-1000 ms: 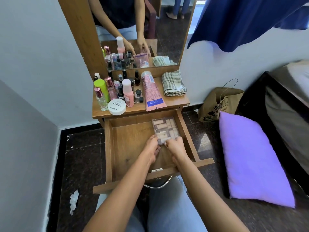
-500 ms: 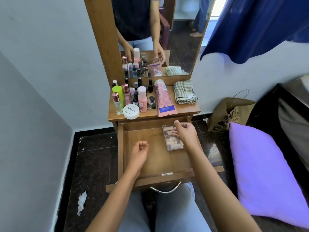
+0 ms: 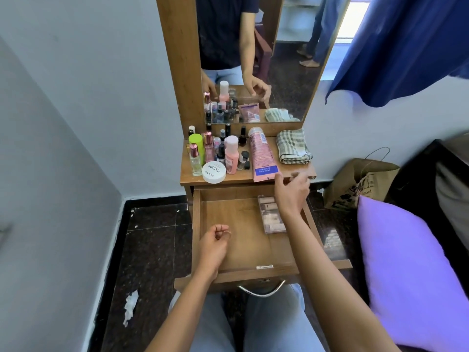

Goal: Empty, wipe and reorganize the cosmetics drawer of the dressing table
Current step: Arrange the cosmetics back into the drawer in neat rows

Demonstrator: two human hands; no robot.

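Observation:
The open wooden drawer holds only a clear palette case lying along its right side. My right hand hovers above the case's far end, by the tabletop's front edge, fingers loosely spread and holding nothing. Just beyond its fingertips lies a pink tube. My left hand hangs over the drawer's left half with fingers loosely curled and empty. On the tabletop stand several small bottles, a white round jar and a folded checked cloth.
A mirror rises behind the tabletop. A brown paper bag and a purple pillow lie on the right. A crumpled tissue lies on the dark floor to the left. The drawer's metal handle is above my knees.
Both hands let go of the palette case, now lying in the drawer. My right hand has risen toward the tabletop's front edge; my left has drawn back to the left.

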